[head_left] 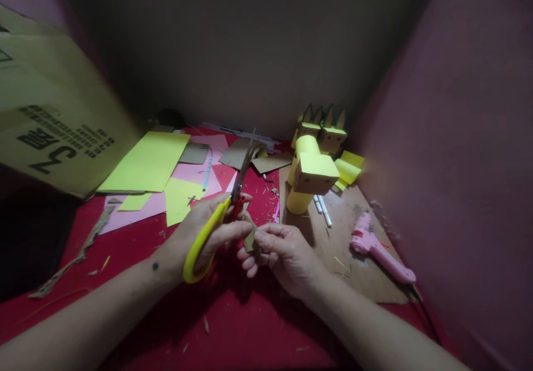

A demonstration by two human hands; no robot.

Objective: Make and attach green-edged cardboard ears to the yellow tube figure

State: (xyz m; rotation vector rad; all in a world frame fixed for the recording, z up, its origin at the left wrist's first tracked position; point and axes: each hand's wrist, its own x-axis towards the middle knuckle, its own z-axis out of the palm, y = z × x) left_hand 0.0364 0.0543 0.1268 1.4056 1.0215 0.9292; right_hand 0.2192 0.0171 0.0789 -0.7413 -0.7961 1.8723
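Note:
My left hand [208,226] holds yellow-handled scissors [202,243], whose blades point up and away, looking nearly closed. A red object [238,206], too small to name, sits between its fingers. Its fingertips also touch a small brown cardboard piece [250,239]. From the right, my right hand [287,249] pinches that same cardboard piece between thumb and fingers. Both hands meet low over the red table surface [233,326]. Beyond my right hand stands a yellow paper and cardboard model [317,172] with green-edged spikes on top.
A pink glue gun [381,249] lies on a brown board [345,260] at the right, near white sticks [325,212]. Yellow sheets [145,163], pink paper [137,212] and cardboard scraps [237,153] lie behind. A large cardboard box [58,110] stands left; walls rise behind and right.

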